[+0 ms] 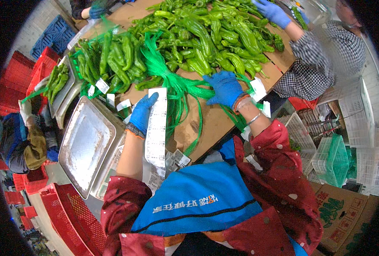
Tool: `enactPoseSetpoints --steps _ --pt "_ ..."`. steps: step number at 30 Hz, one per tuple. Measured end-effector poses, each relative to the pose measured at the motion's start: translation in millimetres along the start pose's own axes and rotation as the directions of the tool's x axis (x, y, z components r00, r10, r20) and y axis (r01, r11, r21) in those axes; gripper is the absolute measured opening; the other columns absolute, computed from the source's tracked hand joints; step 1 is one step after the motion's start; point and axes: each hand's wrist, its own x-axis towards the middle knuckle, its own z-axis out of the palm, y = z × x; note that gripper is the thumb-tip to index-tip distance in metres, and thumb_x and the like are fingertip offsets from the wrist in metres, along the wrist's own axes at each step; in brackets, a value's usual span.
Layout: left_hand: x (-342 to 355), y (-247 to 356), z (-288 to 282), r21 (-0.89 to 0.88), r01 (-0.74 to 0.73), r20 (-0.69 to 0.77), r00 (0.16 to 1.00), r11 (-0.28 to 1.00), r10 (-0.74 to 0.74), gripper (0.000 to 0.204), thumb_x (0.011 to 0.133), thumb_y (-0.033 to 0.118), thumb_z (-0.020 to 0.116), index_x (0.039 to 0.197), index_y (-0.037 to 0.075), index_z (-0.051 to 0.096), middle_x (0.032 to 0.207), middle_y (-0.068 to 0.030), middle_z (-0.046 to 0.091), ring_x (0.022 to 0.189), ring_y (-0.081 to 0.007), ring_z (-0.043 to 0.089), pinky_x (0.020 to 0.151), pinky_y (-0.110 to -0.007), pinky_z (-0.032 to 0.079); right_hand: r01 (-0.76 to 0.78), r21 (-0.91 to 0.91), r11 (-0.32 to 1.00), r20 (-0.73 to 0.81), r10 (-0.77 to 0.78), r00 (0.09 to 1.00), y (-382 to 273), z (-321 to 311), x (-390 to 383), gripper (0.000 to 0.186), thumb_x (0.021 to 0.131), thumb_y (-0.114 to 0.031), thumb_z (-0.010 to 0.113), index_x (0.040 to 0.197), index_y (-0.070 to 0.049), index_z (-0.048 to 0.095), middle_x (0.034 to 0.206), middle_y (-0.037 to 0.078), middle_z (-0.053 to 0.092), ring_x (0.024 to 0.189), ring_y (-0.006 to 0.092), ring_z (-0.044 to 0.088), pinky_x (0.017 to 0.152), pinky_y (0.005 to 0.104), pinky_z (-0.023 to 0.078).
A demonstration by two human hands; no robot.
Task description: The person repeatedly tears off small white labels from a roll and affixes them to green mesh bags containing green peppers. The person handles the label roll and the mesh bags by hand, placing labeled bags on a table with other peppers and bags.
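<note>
My left hand [142, 113], in a blue glove, is closed with finger and thumb on a long white strip of printed labels [156, 132], which hangs down toward my apron. My right hand [225, 88], also blue-gloved, lies with its fingers spread at the near edge of the pepper pile, touching green mesh net bags [176, 85]. These bags are bunched between my hands, with loose strands trailing over the table. Beyond them is a large heap of long green peppers [202, 36]. Several filled net bags of peppers [119, 57] with white tags lie to the left.
A scale with a worn metal pan [89, 145] stands left of my left forearm. Across the brown table [185, 132], a co-worker's blue-gloved hand [275, 13] reaches to the peppers; another co-worker [33, 141] is at left. Red crates [70, 213] and white baskets [347, 115] stand around.
</note>
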Motion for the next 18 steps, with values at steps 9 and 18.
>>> enactPoseSetpoints --steps 9,18 --pt "-32.2 -16.7 65.0 0.232 0.092 0.456 0.869 0.968 -0.192 0.026 0.085 0.014 0.063 0.107 0.001 0.062 0.093 -0.0062 0.067 0.079 -0.0141 0.064 0.071 -0.027 0.051 0.017 0.01 1.0 -0.128 -0.016 0.992 18.0 1.9 -21.8 0.085 0.06 -0.046 0.076 0.13 -0.009 0.044 0.11 0.017 0.059 0.1 0.034 0.056 0.086 0.0432 0.043" --pt "20.1 -34.6 69.1 0.144 0.222 0.361 0.896 0.964 -0.26 0.023 0.086 0.021 0.064 0.103 0.006 0.063 0.088 -0.0047 0.067 0.07 -0.0131 0.063 0.06 -0.026 0.051 -0.1 0.088 0.991 -0.194 0.116 0.974 11.6 4.2 -55.1 0.058 0.064 -0.037 0.073 0.111 -0.008 0.057 0.095 0.016 0.061 0.091 0.0341 0.057 0.081 0.0439 0.042"
